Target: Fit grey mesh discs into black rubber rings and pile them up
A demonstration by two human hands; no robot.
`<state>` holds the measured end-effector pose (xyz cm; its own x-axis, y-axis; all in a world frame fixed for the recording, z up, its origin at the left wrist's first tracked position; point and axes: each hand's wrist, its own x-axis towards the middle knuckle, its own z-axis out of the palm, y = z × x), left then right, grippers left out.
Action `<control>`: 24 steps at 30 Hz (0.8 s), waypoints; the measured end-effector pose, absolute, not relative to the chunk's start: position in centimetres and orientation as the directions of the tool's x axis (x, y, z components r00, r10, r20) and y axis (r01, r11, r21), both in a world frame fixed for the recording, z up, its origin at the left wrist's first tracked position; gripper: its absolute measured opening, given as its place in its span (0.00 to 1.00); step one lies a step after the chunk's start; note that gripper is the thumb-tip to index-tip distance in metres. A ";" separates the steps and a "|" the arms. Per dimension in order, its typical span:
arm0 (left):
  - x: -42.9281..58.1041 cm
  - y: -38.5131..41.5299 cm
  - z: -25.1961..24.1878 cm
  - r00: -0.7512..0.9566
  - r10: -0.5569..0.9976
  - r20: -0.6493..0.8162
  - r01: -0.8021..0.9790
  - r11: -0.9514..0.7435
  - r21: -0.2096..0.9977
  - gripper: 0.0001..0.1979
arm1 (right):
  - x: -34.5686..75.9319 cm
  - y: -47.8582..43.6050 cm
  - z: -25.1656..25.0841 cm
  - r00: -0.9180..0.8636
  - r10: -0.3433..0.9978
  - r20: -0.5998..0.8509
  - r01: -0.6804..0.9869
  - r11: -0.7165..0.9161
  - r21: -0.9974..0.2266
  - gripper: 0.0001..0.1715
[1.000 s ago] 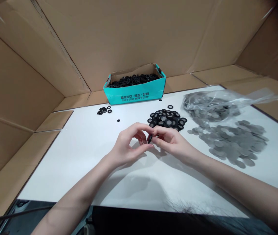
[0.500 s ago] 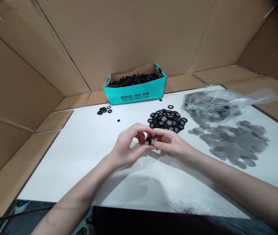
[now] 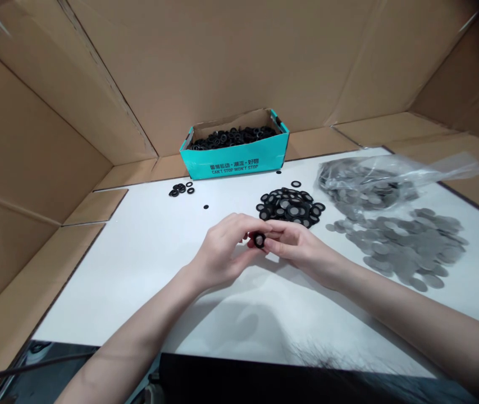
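My left hand (image 3: 221,252) and my right hand (image 3: 296,247) meet over the white table (image 3: 138,264), fingertips pinched together on one small black rubber ring (image 3: 259,240) with a grey centre, its face turned toward me. Just behind the hands lies a pile of black rings fitted with grey discs (image 3: 290,205). Loose grey mesh discs (image 3: 407,247) spread out to the right of my right hand.
A teal box (image 3: 235,159) full of black rings stands at the back. A clear plastic bag (image 3: 374,182) of grey discs lies at the back right. A few stray black rings (image 3: 181,189) sit at the back left. Cardboard walls surround the table.
The ring, held edge-on before, now faces me flat between the fingertips. Both hands stay in nearly the same spot, fingers closed tighter round it.
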<state>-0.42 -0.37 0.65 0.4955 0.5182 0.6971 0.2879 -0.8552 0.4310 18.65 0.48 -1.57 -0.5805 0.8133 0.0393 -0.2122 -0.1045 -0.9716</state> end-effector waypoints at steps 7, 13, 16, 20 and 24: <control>-0.9 -0.5 1.1 0.477 0.588 0.653 0.305 -0.808 0.504 0.17 | 18.9 0.7 -1.7 -0.566 0.824 0.007 -0.166 -0.106 -0.980 0.26; -0.9 -0.2 0.9 0.478 0.601 0.641 0.300 -0.797 0.524 0.18 | 18.8 0.6 -1.7 -0.566 0.824 0.006 -0.138 -0.087 -0.987 0.28; -1.0 0.0 1.0 0.482 0.606 0.633 0.323 -0.795 0.514 0.15 | 18.8 0.6 -1.7 -0.534 0.845 0.032 -0.085 -0.016 -0.996 0.25; -0.9 -0.1 1.0 0.439 0.652 0.618 0.261 -0.751 0.606 0.10 | 18.7 0.6 -1.6 -0.476 0.864 0.166 -0.004 0.187 -0.982 0.18; -0.6 -0.4 0.7 0.359 0.756 0.548 0.185 -0.633 0.752 0.11 | 18.7 0.3 -1.5 -0.405 0.847 0.345 0.155 0.435 -0.887 0.07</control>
